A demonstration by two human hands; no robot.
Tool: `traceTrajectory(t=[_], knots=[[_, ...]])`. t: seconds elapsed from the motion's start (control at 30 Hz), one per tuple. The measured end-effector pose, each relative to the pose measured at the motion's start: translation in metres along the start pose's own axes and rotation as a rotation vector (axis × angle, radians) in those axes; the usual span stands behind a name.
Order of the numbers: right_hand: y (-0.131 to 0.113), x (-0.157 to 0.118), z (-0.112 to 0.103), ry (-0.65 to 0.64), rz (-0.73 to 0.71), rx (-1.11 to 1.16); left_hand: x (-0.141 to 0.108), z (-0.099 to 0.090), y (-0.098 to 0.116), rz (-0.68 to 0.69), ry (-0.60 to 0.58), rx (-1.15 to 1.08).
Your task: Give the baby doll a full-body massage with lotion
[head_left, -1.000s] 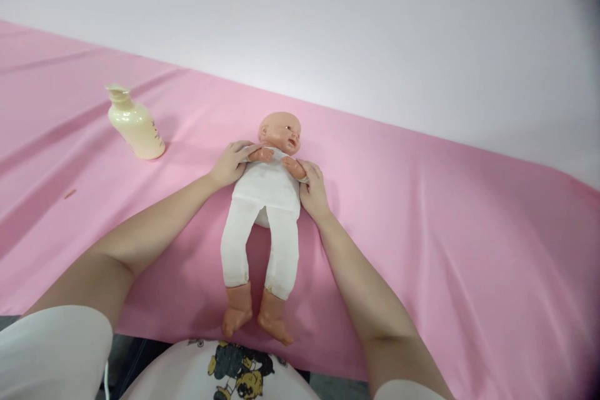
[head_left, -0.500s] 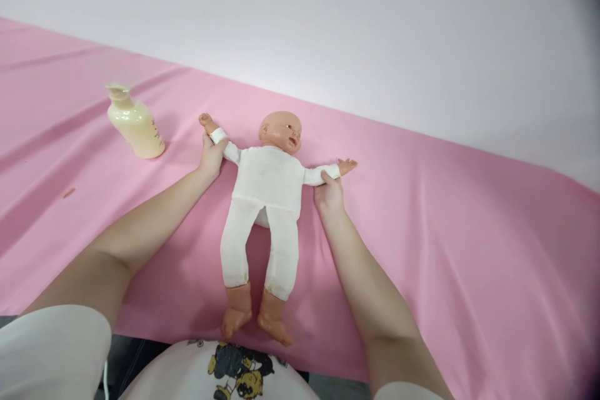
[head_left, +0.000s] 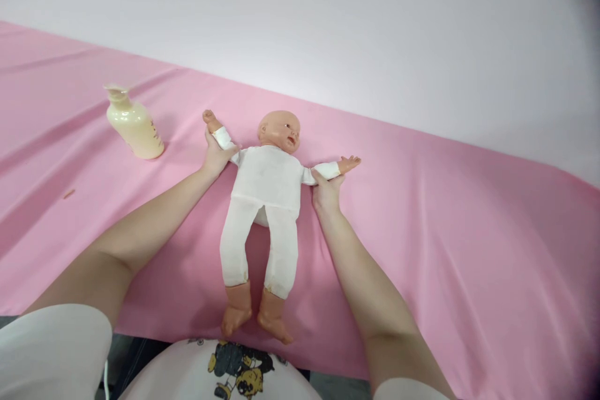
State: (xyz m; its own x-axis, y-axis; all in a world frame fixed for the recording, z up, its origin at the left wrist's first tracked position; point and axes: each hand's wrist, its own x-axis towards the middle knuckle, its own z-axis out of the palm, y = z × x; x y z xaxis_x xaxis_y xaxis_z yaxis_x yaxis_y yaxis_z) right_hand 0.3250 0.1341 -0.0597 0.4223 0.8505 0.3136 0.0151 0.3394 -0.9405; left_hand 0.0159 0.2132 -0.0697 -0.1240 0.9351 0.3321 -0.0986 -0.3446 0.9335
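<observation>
White fabric arms (head_left: 330, 169) are now spreading away from the chest of the bald, white-clothed doll (head_left: 267, 178) lying on the pink cloth-covered tabletop (head_left: 422, 250), left hand (head_left: 217, 155) and right hand (head_left: 327, 192) each pinching one, uneven tugging possibly risking a twisted body.

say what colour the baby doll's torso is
The baby doll's torso is white, clearest in the head view.
</observation>
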Motion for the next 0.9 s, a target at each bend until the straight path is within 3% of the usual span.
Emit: traceTrajectory(t=[0.17, 0.3, 0.47, 0.53, 0.73, 0.9], knots=[[-0.018, -0.009, 0.002, -0.044, -0.217, -0.222, -0.004, 0.0, 0.012, 0.142, -0.047, 0.156], [-0.031, -0.017, 0.004, -0.239, -0.314, -0.359, -0.012, 0.001, 0.027, 0.24, -0.053, 0.414], [-0.026, -0.018, 0.005, -0.493, -0.396, -0.593, -0.023, 0.009, 0.04, 0.426, -0.442, 0.628], [-0.023, -0.017, 0.005, -0.506, -0.436, -0.636, -0.025, 0.011, 0.042, 0.428, -0.499, 0.67], [-0.025, -0.017, 0.006, -0.495, -0.442, -0.644, -0.026, 0.012, 0.044, 0.414, -0.5, 0.712], [-0.022, -0.019, 0.006, -0.427, -0.299, -0.495, -0.028, 0.012, 0.046, 0.344, -0.438, 0.623]])
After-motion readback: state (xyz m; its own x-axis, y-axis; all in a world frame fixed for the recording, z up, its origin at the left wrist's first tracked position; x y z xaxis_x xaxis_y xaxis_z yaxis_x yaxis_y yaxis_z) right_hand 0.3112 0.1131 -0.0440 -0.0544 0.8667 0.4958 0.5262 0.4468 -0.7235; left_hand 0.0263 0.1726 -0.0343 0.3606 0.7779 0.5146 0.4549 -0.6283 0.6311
